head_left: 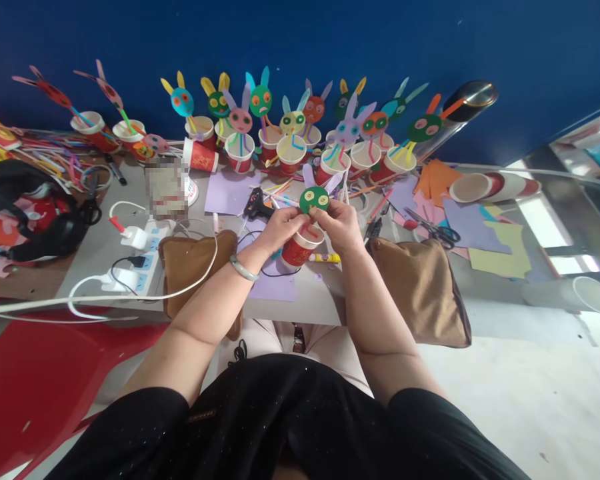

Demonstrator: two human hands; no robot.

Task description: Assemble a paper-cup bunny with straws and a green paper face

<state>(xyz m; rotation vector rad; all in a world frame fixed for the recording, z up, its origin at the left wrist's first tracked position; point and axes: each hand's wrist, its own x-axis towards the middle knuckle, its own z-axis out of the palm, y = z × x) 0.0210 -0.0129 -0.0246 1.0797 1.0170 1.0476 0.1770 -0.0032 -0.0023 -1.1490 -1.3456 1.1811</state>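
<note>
A round green paper face (pixel 313 199) with yellow eyes and two lilac ears is held upright between my two hands, over a red paper cup (pixel 299 249). My left hand (pixel 283 228) pinches its lower left edge, fingers closed. On the other side my right hand (pixel 341 225) grips the lower right edge, with the thumb near the bottom of the face. The cup stands on the table below, its rim partly behind my fingers. A bit of red shows inside the rim.
Red cups with paper rabbit faces line the blue wall. A black glue gun (pixel 257 204), yellow glue stick (pixel 325 258), scissors (pixel 434 230), lilac paper (pixel 233 191) and a power strip (pixel 153 257) lie around. Brown cushions (pixel 414 287) sit under both forearms.
</note>
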